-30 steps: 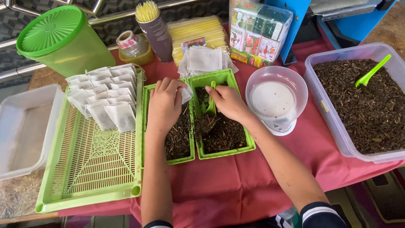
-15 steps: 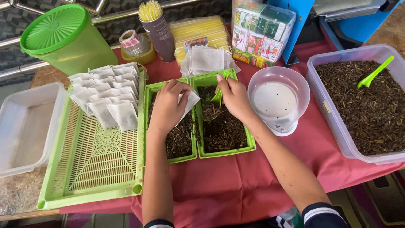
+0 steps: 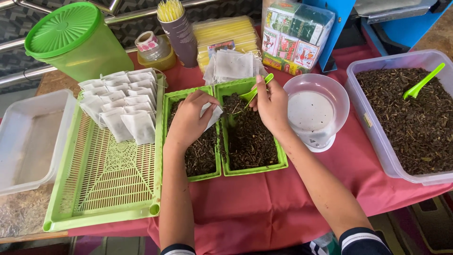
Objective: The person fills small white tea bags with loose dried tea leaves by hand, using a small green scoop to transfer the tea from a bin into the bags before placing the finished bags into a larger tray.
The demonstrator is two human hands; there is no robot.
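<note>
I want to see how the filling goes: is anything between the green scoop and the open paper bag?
Nothing visible. The right hand holds the green scoop over the right green tray; the left hand holds the paper bag just beside it, with only loose dried leaves below.

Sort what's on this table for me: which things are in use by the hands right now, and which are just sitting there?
In use:
left hand holding a small white bag
right hand holding a green scoop
two green trays of dried leaves

Sitting idle:
filled bags on the green slatted tray
clear tub of leaves
scale bowl
lidded green jar
tape roll
</note>
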